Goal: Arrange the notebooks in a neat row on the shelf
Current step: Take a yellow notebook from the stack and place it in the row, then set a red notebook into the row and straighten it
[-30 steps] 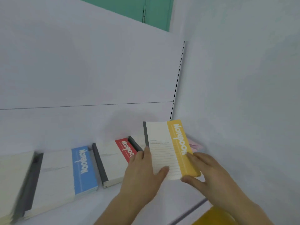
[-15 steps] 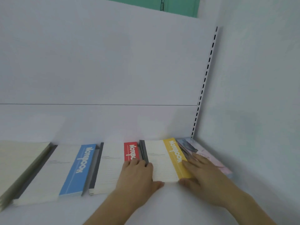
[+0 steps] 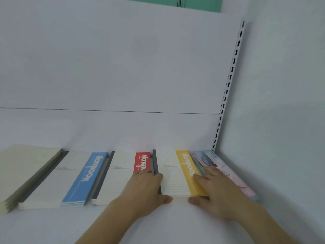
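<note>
The yellow notebook [image 3: 182,175] lies flat on the shelf [image 3: 175,222], between the red notebook [image 3: 123,173] on its left and a pale pink-and-blue notebook [image 3: 226,171] that runs into the right-hand corner. Both hands bracket it. The left hand [image 3: 144,189] lies over the dark spine edge, its fingers [image 3: 142,173] spread across the seam with the red notebook and the thumb hooked at the near edge. The right hand [image 3: 216,192] rests its fingers [image 3: 209,175] along the yellow strip, thumb tucked against the near corner. Neither hand looks clamped round the notebook; the fingers lie fairly straight, pressing and steering more than gripping, though where the palms cover the edges I can't be sure.

The step looks to be squaring this one into line. To do it well, I'd keep both palms low and slide rather than lift, so the stack under the cover doesn't fan out. Nudge with the thumbs until the near edge sits level with the red and blue notebook [image 3: 77,178] fronts, which already make a fair line. Watch the right side: the yellow notebook seems to overlap or crowd the pink-and-blue one, and a hard push could ride up over it. The left fingers pressing the red cover could also drag that notebook out of line, so lighten them before drawing away. Further left, an olive stack [image 3: 21,171] sits askew.
</note>
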Demonstrator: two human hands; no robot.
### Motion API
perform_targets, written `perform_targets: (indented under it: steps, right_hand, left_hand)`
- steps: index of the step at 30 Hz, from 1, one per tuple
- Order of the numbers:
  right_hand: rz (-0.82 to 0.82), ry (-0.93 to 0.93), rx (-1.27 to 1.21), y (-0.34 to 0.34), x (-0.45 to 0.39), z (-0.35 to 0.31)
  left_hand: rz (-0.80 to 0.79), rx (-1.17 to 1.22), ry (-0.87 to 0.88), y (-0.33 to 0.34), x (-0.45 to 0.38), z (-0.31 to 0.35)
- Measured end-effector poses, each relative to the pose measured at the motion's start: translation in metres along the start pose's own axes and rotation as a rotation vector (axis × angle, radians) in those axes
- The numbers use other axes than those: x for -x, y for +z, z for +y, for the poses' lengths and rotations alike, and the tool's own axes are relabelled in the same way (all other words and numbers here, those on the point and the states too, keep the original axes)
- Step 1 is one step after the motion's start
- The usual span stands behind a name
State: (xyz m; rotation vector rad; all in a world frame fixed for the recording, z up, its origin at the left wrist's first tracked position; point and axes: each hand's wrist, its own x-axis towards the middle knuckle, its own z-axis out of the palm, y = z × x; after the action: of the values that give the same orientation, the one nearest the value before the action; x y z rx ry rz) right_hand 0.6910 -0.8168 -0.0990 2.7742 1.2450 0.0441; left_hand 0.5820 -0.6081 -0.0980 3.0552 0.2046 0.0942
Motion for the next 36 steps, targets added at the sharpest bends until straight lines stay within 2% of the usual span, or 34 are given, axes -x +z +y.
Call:
perform_targets:
  steps: [8,11,15,17,27,36]
  right_hand:
    - [0.051,0.007,-0.030,0.001,0.000,0.003]
    - [0.097,0.030,-0.050,-0.003,0.006,0.000]
    - [0.301,0.047,-0.096,-0.005,0.005,-0.020]
    - [0.339,0.025,-0.113,-0.003,0.003,-0.040]
    - [0.373,-0.150,-0.152,-0.034,0.000,-0.191]
    - [0.391,-0.323,-0.208,-0.067,-0.004,-0.406]
  left_hand:
    - [0.028,-0.046,-0.011,0.001,0.001,0.002]
    - [0.121,0.009,-0.004,-0.002,0.006,0.004]
    - [0.318,0.064,-0.075,-0.007,0.019,0.000]
    - [0.409,0.099,-0.126,-0.009,0.033,-0.008]
    - [0.606,0.051,-0.257,-0.025,0.152,-0.111]
    - [0.615,0.012,-0.438,-0.050,0.315,-0.259]
